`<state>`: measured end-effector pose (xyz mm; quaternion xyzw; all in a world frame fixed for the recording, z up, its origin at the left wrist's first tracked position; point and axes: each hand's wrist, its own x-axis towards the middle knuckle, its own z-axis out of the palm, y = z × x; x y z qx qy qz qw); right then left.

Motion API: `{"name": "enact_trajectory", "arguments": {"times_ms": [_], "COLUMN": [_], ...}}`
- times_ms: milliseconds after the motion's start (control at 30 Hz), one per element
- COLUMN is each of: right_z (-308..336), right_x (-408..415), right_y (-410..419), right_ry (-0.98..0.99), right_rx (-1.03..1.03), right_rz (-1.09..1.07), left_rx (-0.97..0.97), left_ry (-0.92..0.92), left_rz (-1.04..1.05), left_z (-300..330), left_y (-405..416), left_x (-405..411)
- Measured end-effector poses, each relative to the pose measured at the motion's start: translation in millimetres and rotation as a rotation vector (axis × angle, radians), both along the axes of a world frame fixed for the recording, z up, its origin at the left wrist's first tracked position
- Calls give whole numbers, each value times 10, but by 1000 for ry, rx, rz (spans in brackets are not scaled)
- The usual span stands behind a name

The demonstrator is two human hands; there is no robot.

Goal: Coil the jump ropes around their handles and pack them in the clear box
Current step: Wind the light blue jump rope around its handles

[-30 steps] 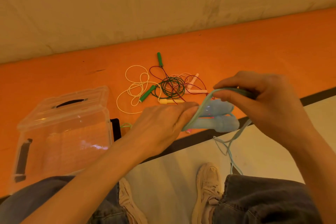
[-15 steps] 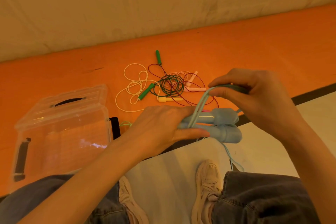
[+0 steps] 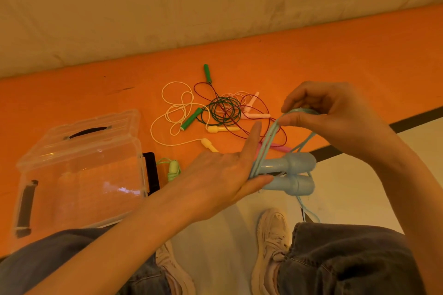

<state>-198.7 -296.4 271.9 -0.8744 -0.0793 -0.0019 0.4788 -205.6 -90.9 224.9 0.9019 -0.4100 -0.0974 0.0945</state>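
Gripping blue handles (image 3: 291,172), left hand (image 3: 220,175) index extended; right hand (image 3: 335,115) pinching blue rope (image 3: 268,141).

left hand (image 3: 223,175): gripping, forefinger straight | right hand (image 3: 335,115): pinching

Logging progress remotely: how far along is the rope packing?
Done: nothing clearly packed; the clear box is closed and looks empty. In hand: the left hand holds the blue handles while the right hand pulls the blue cord over them. Left: the tangled ropes on the orange mat, plus a light-green one.
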Motion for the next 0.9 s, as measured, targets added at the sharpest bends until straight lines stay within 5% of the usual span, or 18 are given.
{"name": "enact_trajectory", "arguments": {"times_ms": [233, 467, 900], "right_z": [-118, -190, -322], "right_x": [110, 146, 186], "right_y": [-70, -31, -238], "right_ry": [181, 257, 386], "right_rx": [125, 101, 176], "right_rz": [63, 100, 196], "left_rx": [-241, -88, -294], "left_ry": [61, 180, 244], "left_rz": [-128, -178, -108], "left_z": [67, 79, 151], "left_y": [24, 8, 47], "left_x": [-62, -71, -89]}}
